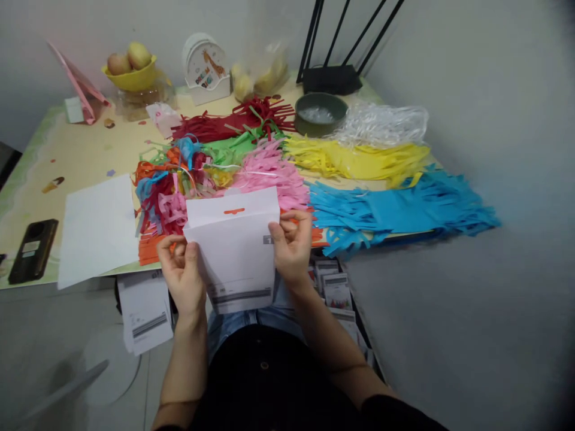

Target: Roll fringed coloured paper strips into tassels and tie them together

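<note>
A white cardboard packaging sleeve (238, 251) with a hang-hole slot is held up between my two hands in front of my lap. My left hand (184, 272) pinches its left edge between thumb and fingers. On the other side, my right hand (293, 245) grips the right edge, thumb on the near face. Behind the sleeve lie fringed bundles of tissue paper: pink (269, 170), blue (404, 203), yellow (359, 157) and dark red (224, 126). A mixed-colour tassel heap (168, 194) rests just beyond my left hand, with orange fringe (150, 248) under it.
A white sheet (99, 230) and a black phone (33, 251) lie at the table's left. Further back are a green bowl (320, 114), clear plastic bags (386, 123) and a yellow fruit bowl (130, 78). Printed packs (336, 290) sit below the table, right; more cardboard (146, 314) hangs left.
</note>
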`<state>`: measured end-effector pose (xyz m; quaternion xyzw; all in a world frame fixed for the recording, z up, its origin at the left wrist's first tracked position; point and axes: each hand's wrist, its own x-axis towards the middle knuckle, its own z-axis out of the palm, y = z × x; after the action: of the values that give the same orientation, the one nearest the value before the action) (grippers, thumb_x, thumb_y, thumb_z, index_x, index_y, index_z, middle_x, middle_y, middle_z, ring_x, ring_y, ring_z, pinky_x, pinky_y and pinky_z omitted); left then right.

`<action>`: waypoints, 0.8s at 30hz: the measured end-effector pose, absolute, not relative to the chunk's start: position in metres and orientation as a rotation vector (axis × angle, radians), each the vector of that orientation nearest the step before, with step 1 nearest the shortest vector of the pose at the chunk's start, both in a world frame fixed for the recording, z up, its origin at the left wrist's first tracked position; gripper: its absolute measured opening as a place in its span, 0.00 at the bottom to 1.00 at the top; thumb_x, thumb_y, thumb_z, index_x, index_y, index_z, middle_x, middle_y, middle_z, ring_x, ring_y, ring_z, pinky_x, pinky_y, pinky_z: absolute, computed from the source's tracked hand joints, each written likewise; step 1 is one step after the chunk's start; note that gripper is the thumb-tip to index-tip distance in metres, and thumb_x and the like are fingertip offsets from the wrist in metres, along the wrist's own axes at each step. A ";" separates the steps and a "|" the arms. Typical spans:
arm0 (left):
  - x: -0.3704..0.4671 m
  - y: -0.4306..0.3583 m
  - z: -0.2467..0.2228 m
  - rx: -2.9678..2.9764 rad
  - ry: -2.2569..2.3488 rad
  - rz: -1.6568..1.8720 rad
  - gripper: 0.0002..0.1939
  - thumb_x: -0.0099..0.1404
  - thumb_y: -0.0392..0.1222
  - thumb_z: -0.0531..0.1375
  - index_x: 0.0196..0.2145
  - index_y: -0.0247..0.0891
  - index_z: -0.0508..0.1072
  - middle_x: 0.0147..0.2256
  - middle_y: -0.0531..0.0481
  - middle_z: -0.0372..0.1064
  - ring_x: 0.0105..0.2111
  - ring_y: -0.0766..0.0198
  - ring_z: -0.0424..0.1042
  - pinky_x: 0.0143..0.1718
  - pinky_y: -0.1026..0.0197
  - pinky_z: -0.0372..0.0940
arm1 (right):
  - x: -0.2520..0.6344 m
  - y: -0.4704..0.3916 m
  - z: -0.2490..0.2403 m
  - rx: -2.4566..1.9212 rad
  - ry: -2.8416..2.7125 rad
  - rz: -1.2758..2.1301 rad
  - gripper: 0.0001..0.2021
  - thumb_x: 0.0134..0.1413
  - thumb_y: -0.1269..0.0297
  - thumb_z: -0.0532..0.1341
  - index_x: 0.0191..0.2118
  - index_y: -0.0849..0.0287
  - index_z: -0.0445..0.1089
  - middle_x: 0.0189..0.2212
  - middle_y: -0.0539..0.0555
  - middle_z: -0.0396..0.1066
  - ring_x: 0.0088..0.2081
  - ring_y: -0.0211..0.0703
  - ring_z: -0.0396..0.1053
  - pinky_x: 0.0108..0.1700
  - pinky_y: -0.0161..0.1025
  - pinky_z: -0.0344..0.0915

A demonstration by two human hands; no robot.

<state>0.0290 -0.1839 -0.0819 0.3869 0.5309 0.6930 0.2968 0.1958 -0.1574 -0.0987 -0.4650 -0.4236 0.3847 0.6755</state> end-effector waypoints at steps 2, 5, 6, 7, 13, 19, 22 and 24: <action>0.028 -0.182 -0.083 1.000 1.432 1.842 0.15 0.60 0.49 0.69 0.38 0.40 0.70 0.26 0.58 0.62 0.26 0.72 0.64 0.32 0.70 0.60 | 0.196 -0.159 -0.097 -1.082 -0.953 0.868 0.16 0.59 0.52 0.62 0.41 0.54 0.57 0.21 0.41 0.61 0.21 0.32 0.59 0.26 0.31 0.57; 0.027 -0.180 -0.083 0.931 1.475 1.837 0.16 0.56 0.49 0.70 0.36 0.39 0.72 0.29 0.55 0.67 0.28 0.70 0.68 0.35 0.67 0.63 | 0.197 -0.162 -0.094 -1.114 -0.921 0.882 0.15 0.58 0.52 0.62 0.40 0.55 0.59 0.21 0.42 0.59 0.21 0.32 0.59 0.26 0.31 0.57; 0.027 -0.180 -0.083 0.897 1.488 1.857 0.16 0.55 0.48 0.71 0.35 0.38 0.73 0.29 0.55 0.68 0.29 0.69 0.69 0.35 0.67 0.64 | 0.197 -0.162 -0.093 -1.117 -0.904 0.878 0.14 0.57 0.53 0.63 0.39 0.55 0.60 0.21 0.42 0.60 0.22 0.32 0.59 0.26 0.31 0.57; 0.027 -0.180 -0.084 0.865 1.497 1.884 0.15 0.53 0.47 0.71 0.33 0.38 0.73 0.29 0.55 0.69 0.29 0.69 0.69 0.36 0.66 0.64 | 0.196 -0.162 -0.093 -1.116 -0.886 0.867 0.14 0.56 0.53 0.64 0.38 0.55 0.60 0.22 0.43 0.61 0.22 0.32 0.60 0.26 0.31 0.58; 0.030 -0.181 -0.084 0.846 1.549 1.943 0.11 0.53 0.45 0.71 0.28 0.37 0.75 0.29 0.53 0.73 0.30 0.68 0.71 0.38 0.64 0.67 | 0.195 -0.159 -0.096 -1.101 -0.832 0.762 0.13 0.52 0.55 0.67 0.32 0.56 0.64 0.26 0.47 0.67 0.29 0.35 0.67 0.33 0.33 0.66; 0.030 -0.182 -0.081 0.833 1.545 1.960 0.11 0.52 0.42 0.71 0.27 0.36 0.74 0.25 0.55 0.71 0.26 0.71 0.68 0.32 0.68 0.63 | 0.198 -0.161 -0.098 -1.043 -0.798 0.824 0.12 0.51 0.59 0.70 0.31 0.57 0.67 0.26 0.46 0.68 0.29 0.34 0.68 0.34 0.32 0.66; 0.029 -0.183 -0.080 0.863 1.578 1.970 0.11 0.51 0.42 0.71 0.29 0.36 0.74 0.25 0.55 0.71 0.25 0.72 0.68 0.31 0.68 0.63 | 0.199 -0.162 -0.096 -1.020 -0.766 0.906 0.12 0.49 0.61 0.71 0.38 0.55 0.71 0.28 0.46 0.73 0.30 0.34 0.70 0.35 0.33 0.68; 0.028 -0.184 -0.080 0.885 1.589 1.970 0.12 0.51 0.42 0.72 0.29 0.37 0.74 0.26 0.55 0.71 0.26 0.71 0.68 0.32 0.68 0.64 | 0.200 -0.163 -0.095 -1.017 -0.745 0.963 0.15 0.48 0.59 0.71 0.41 0.55 0.72 0.31 0.49 0.76 0.32 0.37 0.74 0.37 0.35 0.71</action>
<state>0.0280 -0.1838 -0.0803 0.3212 0.5769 0.7155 0.2282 0.2000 -0.1625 -0.0946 -0.4569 -0.3345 0.4326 0.7016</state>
